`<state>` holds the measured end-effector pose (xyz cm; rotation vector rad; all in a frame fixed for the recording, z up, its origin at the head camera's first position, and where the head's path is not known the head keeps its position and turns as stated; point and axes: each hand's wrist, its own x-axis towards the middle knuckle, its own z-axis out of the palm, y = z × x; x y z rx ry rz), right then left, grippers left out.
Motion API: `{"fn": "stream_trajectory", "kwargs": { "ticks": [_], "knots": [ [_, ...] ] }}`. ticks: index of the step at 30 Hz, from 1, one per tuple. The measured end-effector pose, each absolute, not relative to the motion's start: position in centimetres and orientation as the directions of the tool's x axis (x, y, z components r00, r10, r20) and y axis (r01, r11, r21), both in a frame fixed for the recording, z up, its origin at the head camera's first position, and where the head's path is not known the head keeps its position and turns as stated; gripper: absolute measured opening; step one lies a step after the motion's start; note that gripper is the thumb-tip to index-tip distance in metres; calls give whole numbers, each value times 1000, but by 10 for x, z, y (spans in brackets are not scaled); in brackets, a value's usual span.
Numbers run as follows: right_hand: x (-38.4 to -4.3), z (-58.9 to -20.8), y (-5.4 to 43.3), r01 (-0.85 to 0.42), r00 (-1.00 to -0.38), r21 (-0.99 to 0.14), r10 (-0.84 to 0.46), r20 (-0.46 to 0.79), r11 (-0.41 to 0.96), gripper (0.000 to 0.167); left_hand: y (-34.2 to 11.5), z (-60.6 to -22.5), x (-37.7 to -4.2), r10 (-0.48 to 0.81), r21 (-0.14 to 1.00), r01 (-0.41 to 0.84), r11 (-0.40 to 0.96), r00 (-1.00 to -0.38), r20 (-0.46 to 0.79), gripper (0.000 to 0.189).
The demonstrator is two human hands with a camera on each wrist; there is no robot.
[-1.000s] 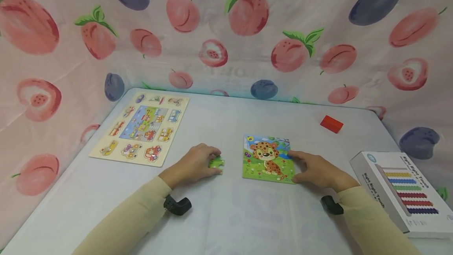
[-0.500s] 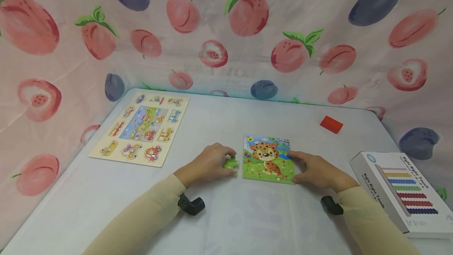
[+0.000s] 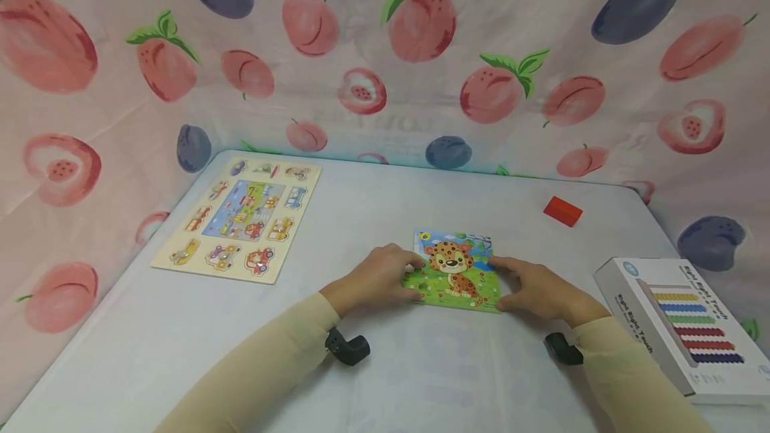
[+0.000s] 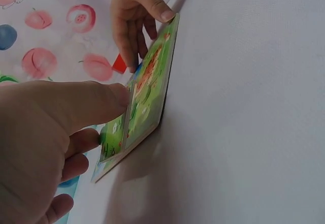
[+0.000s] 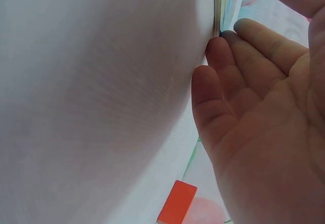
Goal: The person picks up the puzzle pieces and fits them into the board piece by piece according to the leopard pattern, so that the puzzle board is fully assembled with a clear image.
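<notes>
A square jigsaw puzzle (image 3: 460, 279) with a spotted leopard cub on green grass lies flat at the table's middle. Between thumb and fingers, my left hand (image 3: 377, 279) pinches a green puzzle piece (image 4: 112, 140) over the puzzle's left part. In the left wrist view the piece overlaps the board there; whether it is fully seated I cannot tell. My right hand (image 3: 538, 291) rests at the puzzle's right edge, thumb by the near corner and index finger farther up. Its fingers look fairly straight in the right wrist view.
A wooden peg puzzle board (image 3: 277, 192) with vehicle pieces lies at the back left. At the back right is a red block (image 3: 563, 211). A white box (image 3: 644, 326) with a picture of coloured beads stands by the right forearm. Fruit-print cloth (image 3: 361, 39) hangs behind the table.
My left hand has moved right with the green puzzle piece, from beside the puzzle to over its left part. The right hand and the puzzle have stayed put.
</notes>
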<state>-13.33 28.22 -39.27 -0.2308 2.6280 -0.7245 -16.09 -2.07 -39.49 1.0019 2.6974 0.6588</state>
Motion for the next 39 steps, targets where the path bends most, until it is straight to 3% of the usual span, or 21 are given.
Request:
{"fn": "stream_trajectory", "kwargs": {
  "ticks": [16,39],
  "knots": [
    [-134,-393,283,-57,-904,-526,-267,-333,849,86,1,-404,-163,646,351,599,720,-763,-24,51],
    [-134,-393,281,-60,-907,-523,-266,-328,850,85,13,-409,-158,622,342,595,728,-782,37,49]
  ]
}}
